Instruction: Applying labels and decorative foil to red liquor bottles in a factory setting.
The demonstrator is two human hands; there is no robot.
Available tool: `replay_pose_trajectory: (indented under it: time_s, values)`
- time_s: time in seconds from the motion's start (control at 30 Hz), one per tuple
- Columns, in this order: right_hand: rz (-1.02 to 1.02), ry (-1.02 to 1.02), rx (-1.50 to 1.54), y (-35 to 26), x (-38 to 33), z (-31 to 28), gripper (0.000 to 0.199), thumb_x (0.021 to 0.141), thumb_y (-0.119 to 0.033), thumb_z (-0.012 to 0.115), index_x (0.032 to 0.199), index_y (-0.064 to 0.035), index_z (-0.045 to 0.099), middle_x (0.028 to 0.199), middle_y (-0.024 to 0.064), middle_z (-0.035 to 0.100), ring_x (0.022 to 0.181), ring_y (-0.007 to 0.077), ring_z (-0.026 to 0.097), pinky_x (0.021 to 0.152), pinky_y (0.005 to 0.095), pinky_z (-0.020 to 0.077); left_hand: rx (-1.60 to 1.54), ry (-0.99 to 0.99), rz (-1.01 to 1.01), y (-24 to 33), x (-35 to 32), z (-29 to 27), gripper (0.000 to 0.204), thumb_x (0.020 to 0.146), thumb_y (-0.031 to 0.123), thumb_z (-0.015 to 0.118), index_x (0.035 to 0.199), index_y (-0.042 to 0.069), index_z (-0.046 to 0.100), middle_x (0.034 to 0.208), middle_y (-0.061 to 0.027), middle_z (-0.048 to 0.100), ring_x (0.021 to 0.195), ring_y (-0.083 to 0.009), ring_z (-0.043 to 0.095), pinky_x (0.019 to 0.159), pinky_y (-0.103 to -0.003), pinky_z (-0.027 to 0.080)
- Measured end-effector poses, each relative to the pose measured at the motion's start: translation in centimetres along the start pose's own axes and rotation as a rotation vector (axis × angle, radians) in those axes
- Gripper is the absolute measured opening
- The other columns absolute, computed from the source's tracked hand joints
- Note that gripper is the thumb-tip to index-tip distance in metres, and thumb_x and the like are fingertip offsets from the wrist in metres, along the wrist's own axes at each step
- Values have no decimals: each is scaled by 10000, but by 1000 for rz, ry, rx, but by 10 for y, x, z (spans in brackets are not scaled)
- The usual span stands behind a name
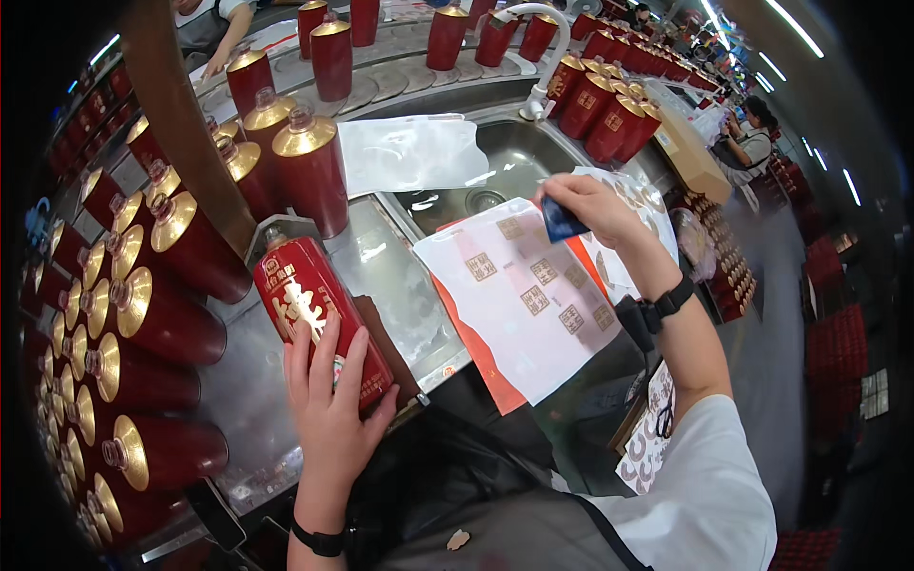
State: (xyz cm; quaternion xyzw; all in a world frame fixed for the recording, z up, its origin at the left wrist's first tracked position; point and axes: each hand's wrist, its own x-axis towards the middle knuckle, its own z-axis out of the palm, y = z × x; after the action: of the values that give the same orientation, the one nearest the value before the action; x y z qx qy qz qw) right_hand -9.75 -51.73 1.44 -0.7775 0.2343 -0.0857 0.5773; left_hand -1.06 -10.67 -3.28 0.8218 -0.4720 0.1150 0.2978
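Note:
A red bottle [303,295] with gold lettering lies on its side on the metal counter, its clear neck pointing away from me. My left hand [333,390] rests on its lower part, fingers spread over the surface. Under the bottle's right side shows a brown pad [386,347]. My right hand [595,207] pinches a small dark blue card [562,221] above a white sheet [505,314] of square gold decals. An orange sheet [486,366] sticks out from beneath the decal sheet.
Behind the sheets is a metal sink [505,152] with a white faucet [543,95]. Red bottles with gold shoulders [167,319] crowd the left side. A brown post [195,124] rises at the far left. Bottles stand along a conveyor [400,86]. Another person [205,29] works beyond it.

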Motion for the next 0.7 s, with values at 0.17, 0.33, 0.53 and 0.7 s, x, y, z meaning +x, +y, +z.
replay_pose_trajectory:
  time_s: [0.17,0.33,0.53,0.7]
  values:
    - [155,-387,-622,9,9,26,418,958,-421,635,799,-44,718,700,-12,634,660,66,557,623,249,446,61,3,-31,-4,-7,-2,783,742,119,803,1447,85,464,1534,-163,398,1432,-428,325,1160,-493,295]
    - [39,-319,-864,16,12,66,467,696,-487,841,763,-58,670,741,104,676,709,229,648,647,341,497,-221,196,-188,-10,-28,11,873,820,209,782,1524,17,302,1583,-229,285,1460,-392,296,1175,-461,269]
    - [-29,-240,-1007,18,45,57,525,642,-448,871,937,-62,672,886,133,705,849,288,684,731,390,527,-160,184,-202,-5,-22,6,998,736,259,850,1525,35,281,1593,-265,208,1453,-468,247,1167,-516,256]
    - [-75,-201,-1043,17,64,40,628,622,-465,877,1067,-64,686,965,129,714,915,300,686,782,407,529,-62,117,-142,-2,-14,10,1047,714,213,847,1552,78,234,1602,-251,200,1467,-461,216,1172,-529,225]
